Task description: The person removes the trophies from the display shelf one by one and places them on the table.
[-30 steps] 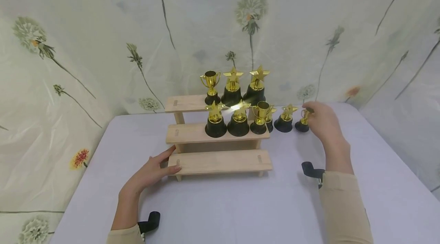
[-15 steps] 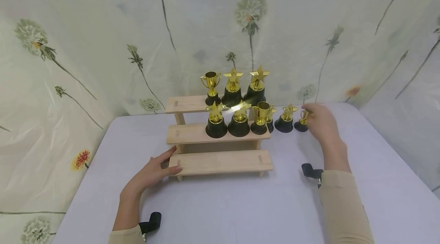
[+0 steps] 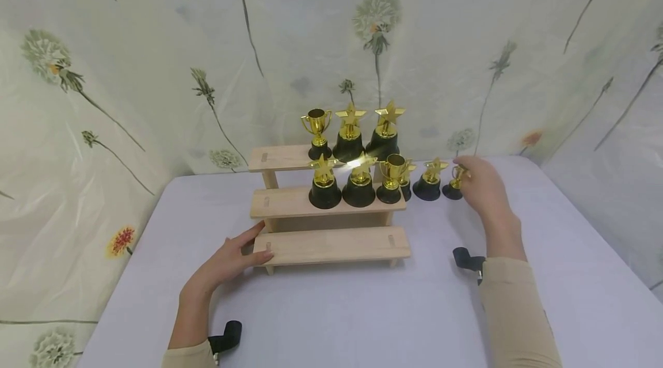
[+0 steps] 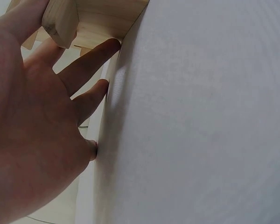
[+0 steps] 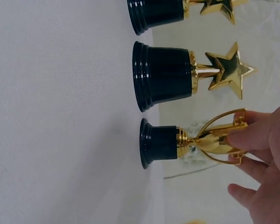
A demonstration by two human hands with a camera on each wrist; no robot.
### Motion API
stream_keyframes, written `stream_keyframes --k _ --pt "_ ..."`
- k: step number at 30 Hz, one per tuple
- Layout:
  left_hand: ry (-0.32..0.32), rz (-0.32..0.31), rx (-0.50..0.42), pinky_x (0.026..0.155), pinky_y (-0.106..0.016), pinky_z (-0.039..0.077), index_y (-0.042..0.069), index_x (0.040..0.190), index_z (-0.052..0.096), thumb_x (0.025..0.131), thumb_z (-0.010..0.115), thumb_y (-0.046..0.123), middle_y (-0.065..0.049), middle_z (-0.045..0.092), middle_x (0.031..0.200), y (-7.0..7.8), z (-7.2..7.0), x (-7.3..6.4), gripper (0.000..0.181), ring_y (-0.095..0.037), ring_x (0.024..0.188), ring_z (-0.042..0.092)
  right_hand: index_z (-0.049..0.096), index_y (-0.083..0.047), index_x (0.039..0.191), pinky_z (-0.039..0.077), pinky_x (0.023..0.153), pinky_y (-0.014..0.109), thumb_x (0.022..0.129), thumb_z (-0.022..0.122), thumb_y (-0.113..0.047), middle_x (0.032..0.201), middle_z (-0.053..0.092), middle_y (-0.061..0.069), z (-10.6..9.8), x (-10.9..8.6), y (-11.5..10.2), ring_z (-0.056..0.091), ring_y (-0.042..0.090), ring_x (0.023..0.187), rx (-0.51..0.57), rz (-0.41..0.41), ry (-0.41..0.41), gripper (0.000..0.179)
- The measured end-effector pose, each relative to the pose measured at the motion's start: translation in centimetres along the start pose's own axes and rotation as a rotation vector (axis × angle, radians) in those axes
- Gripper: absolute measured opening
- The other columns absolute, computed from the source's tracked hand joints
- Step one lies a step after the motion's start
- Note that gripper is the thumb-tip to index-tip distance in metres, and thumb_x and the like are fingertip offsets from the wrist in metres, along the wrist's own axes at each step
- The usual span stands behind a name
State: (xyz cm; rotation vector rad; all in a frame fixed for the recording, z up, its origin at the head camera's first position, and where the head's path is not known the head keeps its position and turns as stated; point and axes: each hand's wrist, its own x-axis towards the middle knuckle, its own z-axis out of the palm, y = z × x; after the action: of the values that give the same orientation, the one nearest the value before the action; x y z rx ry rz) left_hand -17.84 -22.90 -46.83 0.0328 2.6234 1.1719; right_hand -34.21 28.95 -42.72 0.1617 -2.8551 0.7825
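Note:
My left hand (image 3: 225,261) grips the left end of a three-tier wooden display stand (image 3: 331,244), thumb on top of the lowest shelf. In the left wrist view, the other fingers (image 4: 91,67) spread below the board's end near the white cloth. Far right, my right hand (image 3: 483,186) pinches a small gold trophy cup (image 5: 161,142) by its bowl, thumb in front. The cup is upright on its black base, at or very near the table surface. Beside it stands a star trophy (image 3: 429,181) with a black base.
On the top shelf stand a trophy cup (image 3: 318,132) and two star trophies (image 3: 349,137). The middle shelf (image 3: 279,202) bears two star trophies and a cup (image 3: 392,178). Another star trophy (image 3: 406,178) is partly hidden behind that cup. A flower-patterned curtain (image 3: 290,40) hangs behind.
My right hand and the trophy cup have shifted very slightly to the left. The left hand keeps its grip on the stand.

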Motion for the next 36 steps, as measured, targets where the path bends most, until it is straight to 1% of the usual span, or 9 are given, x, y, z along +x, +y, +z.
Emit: stream_keyframes --k 4,9,13,17,21,27,31,36 --pt "0.001 -0.001 -0.004 0.12 -0.068 -0.007 0.024 0.157 0.031 0.087 0.067 0.057 -0.012 0.033 0.161 0.0 0.0 0.0 0.086 -0.037 0.151 0.025 0.05 -0.002 0.141 0.031 0.113 0.064 0.088 0.041 0.008 0.145 0.048 0.027 -0.2 -0.1 -0.1 0.04 0.049 0.135 0.002 -0.005 -0.008 0.055" --pt "-0.002 0.002 -0.009 0.12 -0.068 -0.007 0.024 0.157 0.031 0.087 0.068 0.057 -0.011 0.033 0.161 -0.1 0.0 0.0 0.086 -0.037 0.151 0.025 0.047 -0.005 0.145 0.03 0.113 0.065 0.088 0.045 0.008 0.145 0.048 0.027 -0.3 -0.1 -0.2 0.04 0.049 0.135 0.005 -0.013 -0.001 0.058" --pt "-0.001 0.005 -0.007 0.12 -0.068 -0.007 0.024 0.157 0.031 0.087 0.068 0.057 -0.011 0.033 0.161 -0.2 0.0 0.0 0.086 -0.036 0.152 0.025 0.047 -0.005 0.145 0.03 0.113 0.066 0.09 0.049 0.004 0.144 0.049 0.027 -0.6 -0.1 -0.4 0.041 0.049 0.134 0.004 -0.023 0.014 0.055" --pt "0.0 0.008 -0.003 0.121 -0.067 -0.006 0.024 0.157 0.03 0.087 0.068 0.057 -0.01 0.033 0.161 -0.2 0.0 0.0 0.086 -0.035 0.152 0.026 0.045 -0.005 0.147 0.028 0.114 0.065 0.094 0.051 -0.002 0.149 0.045 0.026 -1.0 0.0 -0.9 0.038 0.049 0.138 0.009 -0.036 0.029 0.053" --pt "0.0 0.004 -0.008 0.121 -0.067 -0.007 0.024 0.157 0.031 0.087 0.068 0.057 -0.011 0.033 0.161 -0.2 0.0 0.0 0.086 -0.036 0.152 0.025 0.043 -0.008 0.149 0.028 0.115 0.064 0.096 0.054 -0.006 0.154 0.04 0.023 -1.5 -0.2 -1.6 0.035 0.047 0.141 0.028 -0.052 0.04 0.055" --pt "0.001 -0.007 -0.012 0.12 -0.068 -0.008 0.025 0.157 0.03 0.086 0.068 0.057 -0.011 0.032 0.162 -0.1 0.0 -0.1 0.087 -0.037 0.152 0.024 0.041 -0.017 0.152 0.032 0.113 0.065 0.098 0.054 -0.011 0.158 0.038 0.016 -2.6 -0.8 -3.4 0.035 0.044 0.144 0.068 -0.069 0.042 0.056" --pt "-0.001 -0.014 -0.019 0.12 -0.068 -0.008 0.025 0.157 0.03 0.086 0.068 0.058 -0.011 0.032 0.162 0.0 0.0 -0.1 0.087 -0.037 0.152 0.023 0.041 -0.019 0.152 0.033 0.113 0.064 0.098 0.054 -0.013 0.156 0.041 0.016 -3.3 -1.2 -4.5 0.038 0.044 0.142 0.077 -0.093 0.031 0.056" --pt "-0.006 -0.018 -0.029 0.121 -0.067 -0.008 0.026 0.157 0.03 0.086 0.069 0.058 -0.01 0.031 0.163 0.0 0.0 -0.1 0.087 -0.036 0.153 0.021 0.044 -0.019 0.151 0.041 0.108 0.062 0.098 0.056 -0.014 0.152 0.046 0.017 -3.8 -1.8 -5.7 0.044 0.042 0.137 0.088 -0.126 0.021 0.054"
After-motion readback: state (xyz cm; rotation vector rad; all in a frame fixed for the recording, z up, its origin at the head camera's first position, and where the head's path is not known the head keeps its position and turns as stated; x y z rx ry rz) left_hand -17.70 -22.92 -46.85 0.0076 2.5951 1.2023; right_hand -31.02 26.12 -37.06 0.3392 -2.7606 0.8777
